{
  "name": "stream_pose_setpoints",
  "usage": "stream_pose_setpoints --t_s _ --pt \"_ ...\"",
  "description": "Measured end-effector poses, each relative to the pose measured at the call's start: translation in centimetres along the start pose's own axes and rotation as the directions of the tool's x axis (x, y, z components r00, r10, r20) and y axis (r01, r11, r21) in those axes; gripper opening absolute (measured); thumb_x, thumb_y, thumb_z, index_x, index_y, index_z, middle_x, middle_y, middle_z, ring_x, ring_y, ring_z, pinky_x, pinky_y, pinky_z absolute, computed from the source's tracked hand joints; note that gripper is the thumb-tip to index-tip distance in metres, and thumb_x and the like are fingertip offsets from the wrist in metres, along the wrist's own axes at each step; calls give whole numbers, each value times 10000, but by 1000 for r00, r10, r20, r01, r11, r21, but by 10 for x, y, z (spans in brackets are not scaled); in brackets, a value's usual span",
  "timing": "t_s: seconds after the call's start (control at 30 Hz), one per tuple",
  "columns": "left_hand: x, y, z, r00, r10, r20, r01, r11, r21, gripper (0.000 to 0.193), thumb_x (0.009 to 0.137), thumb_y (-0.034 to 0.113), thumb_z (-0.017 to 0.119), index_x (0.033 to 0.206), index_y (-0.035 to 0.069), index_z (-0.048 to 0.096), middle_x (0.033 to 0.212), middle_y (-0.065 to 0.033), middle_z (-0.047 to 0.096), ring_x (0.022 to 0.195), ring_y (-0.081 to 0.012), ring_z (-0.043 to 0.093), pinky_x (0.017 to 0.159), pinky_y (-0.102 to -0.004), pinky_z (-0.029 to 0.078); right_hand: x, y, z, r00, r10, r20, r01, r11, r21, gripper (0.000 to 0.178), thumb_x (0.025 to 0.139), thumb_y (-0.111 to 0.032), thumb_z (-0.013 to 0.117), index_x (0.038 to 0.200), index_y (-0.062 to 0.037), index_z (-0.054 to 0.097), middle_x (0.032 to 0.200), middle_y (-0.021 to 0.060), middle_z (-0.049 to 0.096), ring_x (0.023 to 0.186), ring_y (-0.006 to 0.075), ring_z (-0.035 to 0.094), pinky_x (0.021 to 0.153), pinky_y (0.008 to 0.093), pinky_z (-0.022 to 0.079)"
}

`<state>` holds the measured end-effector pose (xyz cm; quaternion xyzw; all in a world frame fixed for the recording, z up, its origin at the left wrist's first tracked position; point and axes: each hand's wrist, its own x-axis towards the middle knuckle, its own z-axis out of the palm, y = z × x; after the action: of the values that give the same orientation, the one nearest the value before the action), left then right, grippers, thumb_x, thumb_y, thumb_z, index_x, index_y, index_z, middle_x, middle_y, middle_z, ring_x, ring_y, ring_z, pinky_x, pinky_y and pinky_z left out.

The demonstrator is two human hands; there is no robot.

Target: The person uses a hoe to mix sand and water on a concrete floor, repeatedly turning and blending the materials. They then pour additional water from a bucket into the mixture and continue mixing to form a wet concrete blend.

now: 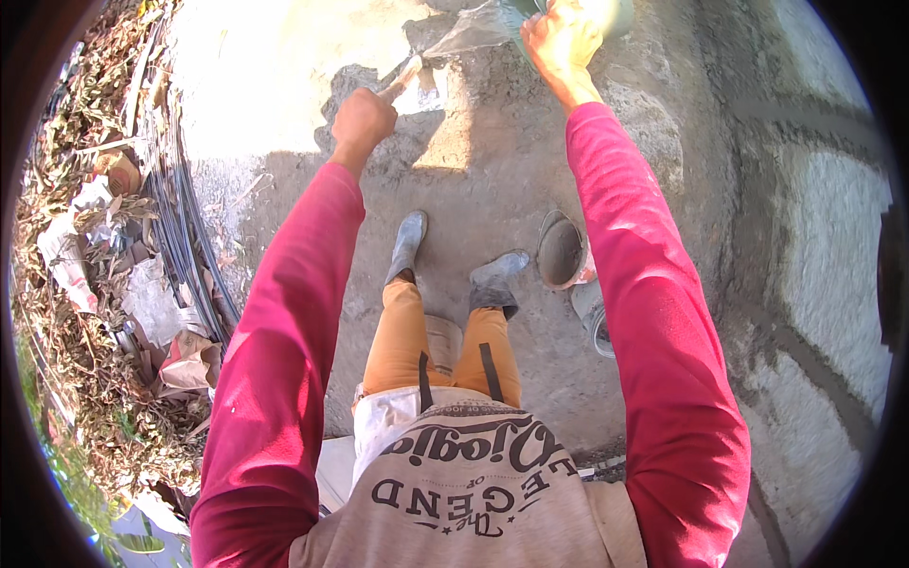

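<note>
My left hand [363,123] reaches forward over the ground, its fingers closed round a short light-brown handle [405,78]. What the handle's far end is joined to is lost in glare and shadow. Farther ahead and to the right, my right hand [563,45] is closed on the edge of a pale green thing [525,11], cut off by the top of the view; its kind cannot be made out. A translucent, whitish sheet-like shape [471,30] stretches from it toward the left hand. Rough grey ground [492,123] lies beneath both hands, partly in strong sunlight.
Right of my boots [409,241] stands a bucket [561,251] with grey inside; a second bucket [595,320] is partly behind my right arm. A pale container [443,343] shows between my legs. Long thin rods [185,218], dry leaves and litter line the left. A stone wall [824,237] rises right.
</note>
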<state>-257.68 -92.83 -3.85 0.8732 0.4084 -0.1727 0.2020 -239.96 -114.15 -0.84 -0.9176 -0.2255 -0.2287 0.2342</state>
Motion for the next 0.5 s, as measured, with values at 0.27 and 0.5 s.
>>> stream_pose_setpoints --t_s 0.27,0.5 --pt "19 9 -8 999 -24 -27 24 999 25 355 833 237 616 1104 23 698 1125 -200 692 1068 -351 663 887 -420 528 30 20 -49 995 6 -99 2 997 82 333 718 -139 680 1037 -53 634 801 128 687 663 390 632 629 487 490" --pt "25 9 -7 998 -46 -34 49 995 92 405 818 296 641 1074 -13 692 1060 -196 702 974 -330 687 821 -410 535 -120 170 -110 698 580 -420 -559 808 186 117 642 -24 637 732 35 590 647 95 610 571 160 540 506 359 453"
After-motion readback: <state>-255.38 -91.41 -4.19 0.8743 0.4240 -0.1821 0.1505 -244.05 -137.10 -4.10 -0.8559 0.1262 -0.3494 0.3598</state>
